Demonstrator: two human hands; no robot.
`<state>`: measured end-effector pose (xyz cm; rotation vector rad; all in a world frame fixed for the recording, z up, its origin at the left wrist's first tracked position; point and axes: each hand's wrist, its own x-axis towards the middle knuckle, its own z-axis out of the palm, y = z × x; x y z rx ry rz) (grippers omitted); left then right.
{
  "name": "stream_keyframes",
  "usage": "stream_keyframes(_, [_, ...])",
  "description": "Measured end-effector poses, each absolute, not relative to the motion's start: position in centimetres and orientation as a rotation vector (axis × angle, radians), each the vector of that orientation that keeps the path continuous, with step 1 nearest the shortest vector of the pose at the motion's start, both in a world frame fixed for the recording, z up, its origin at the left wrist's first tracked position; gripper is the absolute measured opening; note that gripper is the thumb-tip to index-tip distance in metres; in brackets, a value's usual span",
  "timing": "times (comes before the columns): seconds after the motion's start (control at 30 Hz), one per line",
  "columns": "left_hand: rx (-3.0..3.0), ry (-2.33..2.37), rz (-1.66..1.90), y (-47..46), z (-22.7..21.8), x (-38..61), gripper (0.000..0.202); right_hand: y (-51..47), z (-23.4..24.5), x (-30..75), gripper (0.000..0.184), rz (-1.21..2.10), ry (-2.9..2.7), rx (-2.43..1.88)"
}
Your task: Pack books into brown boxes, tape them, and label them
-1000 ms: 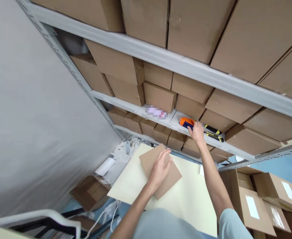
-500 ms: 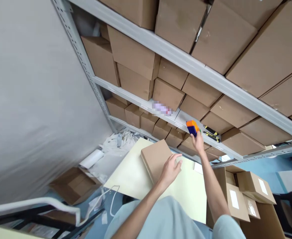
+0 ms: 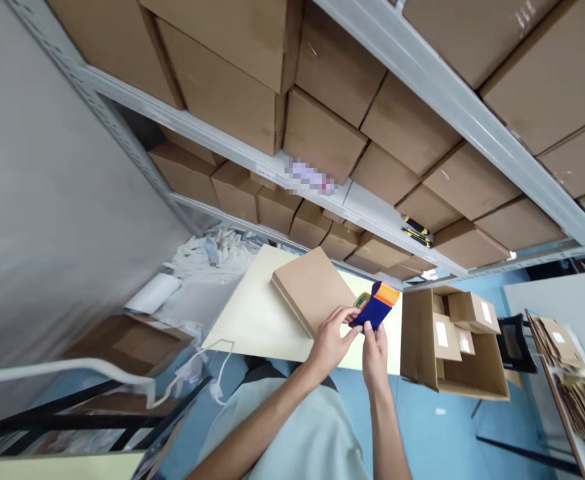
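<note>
My right hand (image 3: 375,347) grips a blue and orange tape dispenser (image 3: 375,305) from below, just over the near edge of the cream table (image 3: 252,320). My left hand (image 3: 333,337) reaches to the dispenser's left side with pinched fingers touching it. A flat closed cardboard box (image 3: 312,287) lies on the table directly beside and behind both hands.
Metal shelving (image 3: 372,207) packed with cardboard boxes rises behind the table; two yellow-black utility knives (image 3: 415,230) lie on its ledge. An open carton (image 3: 452,340) holding labelled small boxes stands on the blue floor at right. Packing paper (image 3: 207,253) is heaped at left.
My right hand lifted the tape dispenser off the shelf ledge and brought it down in front of me. My left hand left the flat box top and came to the dispenser.
</note>
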<state>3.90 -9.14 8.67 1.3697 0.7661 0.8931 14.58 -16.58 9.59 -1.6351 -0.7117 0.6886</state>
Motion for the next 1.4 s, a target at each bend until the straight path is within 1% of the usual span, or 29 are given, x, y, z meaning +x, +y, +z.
stream_keyframes(0.13, [1.316,0.688,0.794,-9.7,10.9,3.1,0.016,-18.7,11.9,14.7,0.049,0.667,-0.748,-1.632])
stream_keyframes(0.2, [1.317,0.668,0.795,-10.4,12.2,2.9,0.014,-19.3,13.1,15.3,0.046,0.714,-0.799,-1.603])
stream_keyframes(0.27, [1.345,0.672,0.858,-11.4,13.3,2.8,0.011,-19.4,14.3,16.2,0.049,0.802,-0.864,-1.541])
stream_keyframes(0.37, [1.433,0.739,1.046,-13.2,14.7,3.2,0.009,-19.2,15.6,17.7,0.055,0.920,-0.971,-1.453])
stream_keyframes(0.43, [1.519,0.816,1.162,-14.6,15.3,3.6,0.012,-19.3,15.9,18.8,0.053,0.924,-1.047,-1.438])
stream_keyframes(0.57, [1.603,1.018,1.290,-17.1,16.4,3.6,0.034,-20.8,15.2,21.5,0.037,0.833,-1.266,-1.525])
stream_keyframes(0.63, [1.606,1.101,1.338,-18.1,16.9,3.2,0.041,-21.6,14.5,23.1,0.028,0.743,-1.440,-1.566])
stream_keyframes(0.73, [1.669,1.186,1.339,-19.1,17.6,2.6,0.035,-22.4,13.3,25.5,0.013,0.534,-1.747,-1.514])
stream_keyframes(0.8, [1.730,1.217,1.323,-19.6,17.7,2.3,0.029,-22.8,12.8,26.6,0.007,0.385,-1.925,-1.415])
stream_keyframes(0.9, [1.815,1.209,1.335,-20.2,17.4,2.2,0.021,-23.2,12.8,27.5,0.010,0.226,-2.103,-1.285])
stream_keyframes(1.03, [1.917,1.141,1.322,-20.6,16.7,2.0,0.015,-23.6,13.4,28.1,0.013,0.150,-2.241,-1.209])
stream_keyframes(1.23, [2.062,1.033,1.167,-20.6,16.2,1.5,0.023,-23.4,14.1,29.4,0.014,0.093,-2.407,-1.180])
stream_keyframes(1.4, [2.090,0.977,1.102,-20.9,16.1,1.7,0.022,-23.2,14.3,30.5,0.016,0.066,-2.509,-1.171])
